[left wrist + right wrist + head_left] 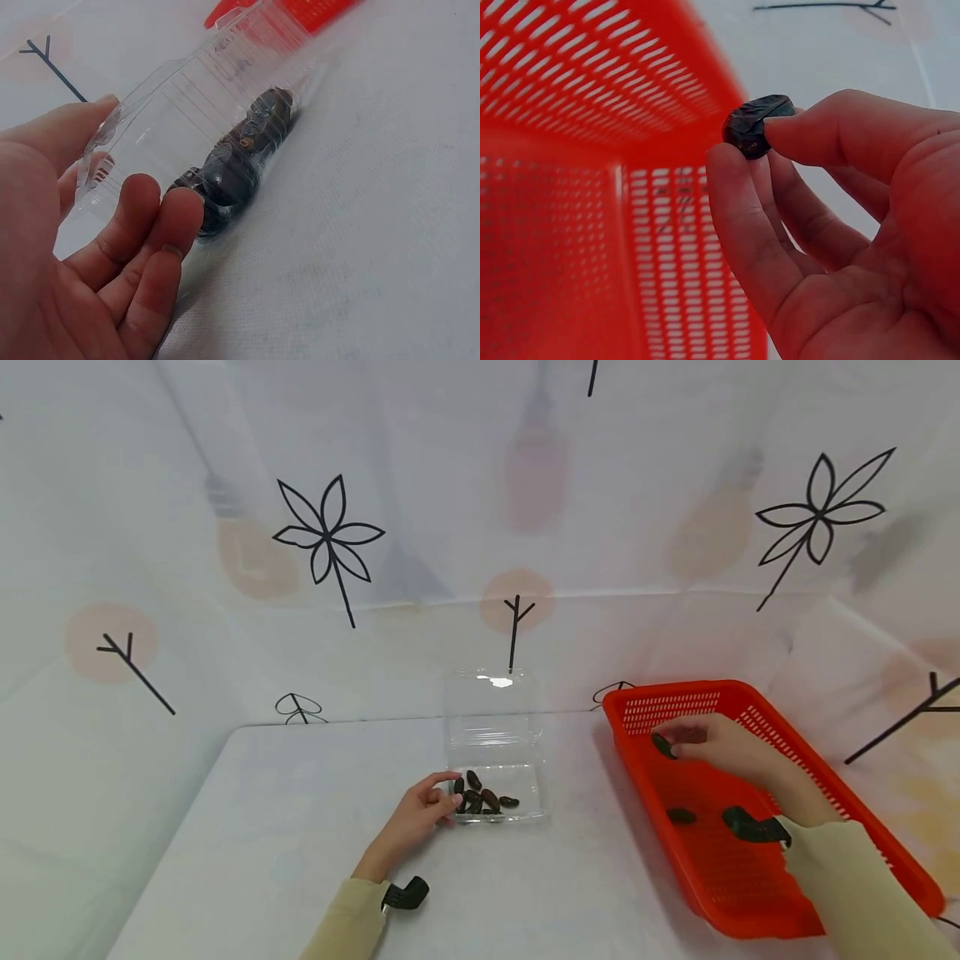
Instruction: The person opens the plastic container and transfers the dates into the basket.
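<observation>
My right hand [720, 747] pinches a dark, wrinkled date [756, 124] between thumb and fingertips, above the far part of the red plastic basket [772, 925]. Another date [681, 816] lies on the basket floor below it. On the white table, a clear plastic box [525, 787] stands with its lid [492, 703] raised at the back. Several dates [490, 799] lie inside, mostly toward its left and front. My left hand [416, 814] holds the box's left edge, thumb and index finger on either side of the wall in the left wrist view.
The basket has slotted, raised walls and takes up the right side of the table [300, 827]. Behind the table hangs a white cloth [420, 652] printed with leaves and twigs. A black wrist strap piece [408, 893] sticks out from the left sleeve.
</observation>
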A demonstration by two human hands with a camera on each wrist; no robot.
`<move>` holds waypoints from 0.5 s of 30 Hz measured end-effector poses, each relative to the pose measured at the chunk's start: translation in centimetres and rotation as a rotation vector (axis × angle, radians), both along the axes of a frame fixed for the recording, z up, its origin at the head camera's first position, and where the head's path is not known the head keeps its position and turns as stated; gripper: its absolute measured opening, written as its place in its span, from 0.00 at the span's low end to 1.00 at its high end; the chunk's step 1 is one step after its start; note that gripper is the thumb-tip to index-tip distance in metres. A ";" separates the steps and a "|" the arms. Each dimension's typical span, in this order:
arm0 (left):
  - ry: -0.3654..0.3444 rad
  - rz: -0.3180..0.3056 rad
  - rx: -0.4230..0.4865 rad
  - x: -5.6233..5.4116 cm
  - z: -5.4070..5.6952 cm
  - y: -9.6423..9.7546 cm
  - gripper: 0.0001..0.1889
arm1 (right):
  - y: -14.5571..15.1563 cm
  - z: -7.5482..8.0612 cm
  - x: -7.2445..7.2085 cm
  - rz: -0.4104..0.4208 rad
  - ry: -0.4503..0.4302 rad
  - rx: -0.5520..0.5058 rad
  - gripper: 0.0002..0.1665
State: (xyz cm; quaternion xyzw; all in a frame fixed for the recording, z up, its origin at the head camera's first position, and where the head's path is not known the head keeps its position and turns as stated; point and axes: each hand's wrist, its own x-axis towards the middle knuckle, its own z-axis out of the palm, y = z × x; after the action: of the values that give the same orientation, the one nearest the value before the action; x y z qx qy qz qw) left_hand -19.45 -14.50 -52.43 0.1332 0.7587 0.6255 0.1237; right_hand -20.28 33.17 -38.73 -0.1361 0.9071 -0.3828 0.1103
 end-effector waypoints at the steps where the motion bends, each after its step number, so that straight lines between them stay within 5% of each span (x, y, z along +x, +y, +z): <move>1: 0.001 0.002 -0.004 0.0 0.0 0.0 0.24 | 0.4 -0.3 0.0 0.003 -0.012 -0.004 0.21; 15: 0.014 -0.007 -0.003 0.1 0.3 -0.1 0.23 | 2.8 -3.5 0.2 -0.024 -0.168 -0.055 0.24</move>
State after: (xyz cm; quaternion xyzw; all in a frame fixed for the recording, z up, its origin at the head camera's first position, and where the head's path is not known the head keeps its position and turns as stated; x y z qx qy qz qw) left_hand -19.31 -14.58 -52.16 0.1400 0.7601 0.6230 0.1207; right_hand -20.06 35.99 -42.21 -0.0957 0.8854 -0.4187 0.1777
